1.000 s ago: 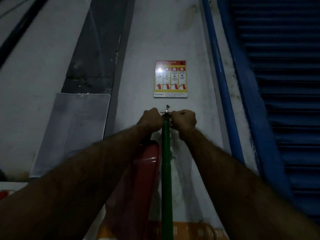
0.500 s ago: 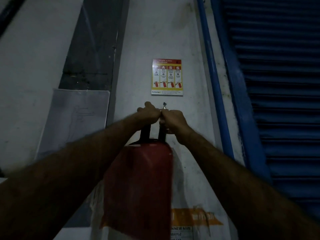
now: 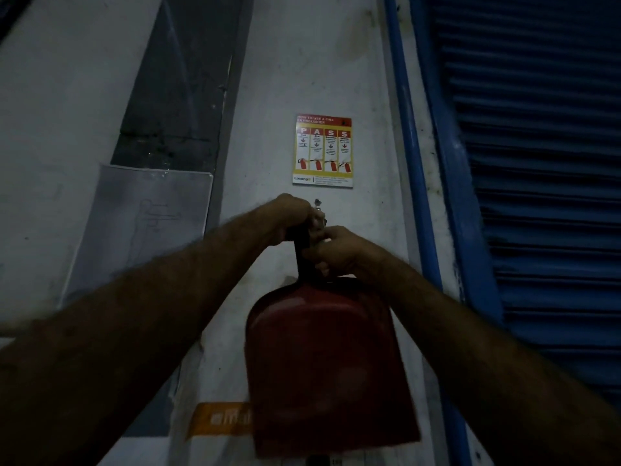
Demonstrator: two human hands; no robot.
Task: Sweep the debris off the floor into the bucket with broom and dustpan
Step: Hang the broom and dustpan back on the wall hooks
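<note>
The left hand (image 3: 289, 218) is curled round the top of the dark handle (image 3: 302, 253) of the red dustpan (image 3: 322, 361). The right hand (image 3: 336, 252) sits just beside it, a little lower, and its fingers pinch the same handle. Both hands touch the handle, so neither one is nearer.

The dustpan hangs flat against the white wall (image 3: 302, 62), right below the hands. Its long way runs straight up and down, handle on top, wide pan at the bottom. A small metal hook (image 3: 317, 203) sticks out of the wall just above the hands, under the fire poster (image 3: 322, 151). I think the handle has to go up and off that hook, or on to it; I cannot tell which. The blue shutter (image 3: 537, 196) is well off to the right.
</note>
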